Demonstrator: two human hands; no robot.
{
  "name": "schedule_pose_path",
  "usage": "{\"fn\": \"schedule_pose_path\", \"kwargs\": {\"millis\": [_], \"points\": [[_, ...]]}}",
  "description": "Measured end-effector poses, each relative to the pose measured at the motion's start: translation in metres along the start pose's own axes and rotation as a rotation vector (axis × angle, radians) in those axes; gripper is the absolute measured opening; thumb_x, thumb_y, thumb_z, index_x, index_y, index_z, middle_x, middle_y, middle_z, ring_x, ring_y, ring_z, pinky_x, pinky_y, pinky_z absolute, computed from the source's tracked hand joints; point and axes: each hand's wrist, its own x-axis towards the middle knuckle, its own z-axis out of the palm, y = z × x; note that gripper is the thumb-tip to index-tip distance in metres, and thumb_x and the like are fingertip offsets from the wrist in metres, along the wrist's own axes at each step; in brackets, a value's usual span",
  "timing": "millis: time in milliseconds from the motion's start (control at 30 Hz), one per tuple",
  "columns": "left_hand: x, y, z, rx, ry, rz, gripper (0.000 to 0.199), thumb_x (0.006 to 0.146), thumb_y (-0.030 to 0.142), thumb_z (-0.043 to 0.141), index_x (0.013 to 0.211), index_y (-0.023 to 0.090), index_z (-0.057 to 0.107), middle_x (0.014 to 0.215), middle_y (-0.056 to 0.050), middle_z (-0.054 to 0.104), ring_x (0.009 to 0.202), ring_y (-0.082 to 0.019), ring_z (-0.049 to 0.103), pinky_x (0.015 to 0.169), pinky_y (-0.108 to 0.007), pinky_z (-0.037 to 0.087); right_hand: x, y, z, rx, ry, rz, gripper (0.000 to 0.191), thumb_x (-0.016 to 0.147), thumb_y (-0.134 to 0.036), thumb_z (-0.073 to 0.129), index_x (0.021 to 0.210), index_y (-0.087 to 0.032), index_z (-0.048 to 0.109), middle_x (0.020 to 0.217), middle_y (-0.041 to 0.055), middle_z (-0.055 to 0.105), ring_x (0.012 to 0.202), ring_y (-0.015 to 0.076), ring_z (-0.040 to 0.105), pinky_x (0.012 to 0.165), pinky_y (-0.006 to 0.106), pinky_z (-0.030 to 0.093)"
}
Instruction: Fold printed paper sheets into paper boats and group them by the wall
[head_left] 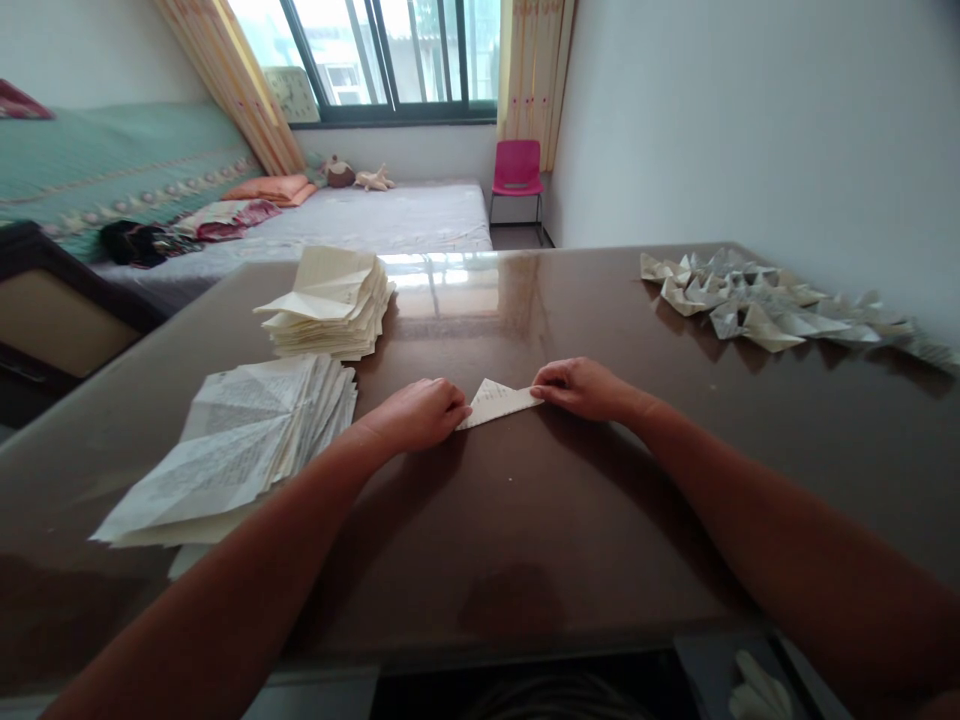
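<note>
A small folded paper boat, pale with faint writing, is held just above the middle of the brown table. Its peak points up and its long edge faces me. My left hand pinches the left corner between thumb and fingers. The right corner is gripped by my right hand in the same way. Fingers hide both tips of the paper. To the left of my left hand lies a stack of creased printed sheets, partly behind my forearm.
Behind that stack stands a pile of cream folded sheets. Several finished folded paper boats crowd the table's far right, near the wall. Past the glossy brown table are a bed and a pink chair.
</note>
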Motion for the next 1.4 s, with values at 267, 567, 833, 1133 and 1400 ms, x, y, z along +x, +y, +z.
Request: {"fn": "schedule_pose_path", "kwargs": {"millis": [267,567,833,1133,1400], "points": [[-0.001,0.011,0.002,0.169,-0.008,-0.105,0.036,0.089,0.041,0.038,0.074,0.021,0.063,0.080,-0.008,0.070,0.073,-0.022,0.065,0.057,-0.028,0.038,0.002,-0.010,0.008,-0.276,0.021,0.095,0.029,0.089,-0.047,0.049,0.083,-0.023,0.064,0.091,0.0038,0.069,0.076,0.0169,0.059,0.054,0.025,0.029],[-0.004,0.017,0.005,0.236,0.014,-0.117,0.028,0.090,0.039,0.041,0.089,0.020,0.062,0.090,-0.009,0.067,0.081,-0.022,0.063,0.067,-0.030,0.046,0.002,-0.016,0.008,-0.311,0.006,0.139,0.029,0.089,-0.048,0.049,0.083,-0.024,0.065,0.093,0.0040,0.070,0.078,0.0183,0.061,0.054,0.027,0.030],[-0.003,0.029,0.015,0.240,0.165,0.269,0.038,0.093,0.020,0.043,0.130,0.028,0.047,0.108,-0.005,0.057,0.100,-0.020,0.052,0.081,-0.028,0.045,0.003,-0.016,0.007,-0.303,0.007,0.142,0.028,0.088,-0.047,0.050,0.082,-0.024,0.065,0.092,0.0037,0.070,0.078,0.0187,0.062,0.053,0.027,0.029],[-0.002,0.034,0.026,0.366,0.188,0.296,0.046,0.094,0.018,0.037,0.139,0.027,0.037,0.110,-0.007,0.056,0.101,-0.020,0.051,0.078,-0.028,0.047,0.002,-0.013,0.010,-0.294,0.036,0.165,0.030,0.087,-0.050,0.051,0.080,-0.024,0.065,0.089,0.0042,0.070,0.079,0.0195,0.062,0.055,0.027,0.032],[0.002,0.038,0.029,0.401,0.180,0.234,0.049,0.095,0.022,0.036,0.142,0.033,0.029,0.116,-0.007,0.052,0.103,-0.022,0.050,0.071,-0.028,0.049,-0.013,-0.012,-0.015,-0.181,0.137,-0.106,0.029,0.092,-0.028,0.043,0.106,-0.023,0.068,0.101,0.0045,0.071,0.082,0.0148,0.063,0.070,0.023,0.040]]}}
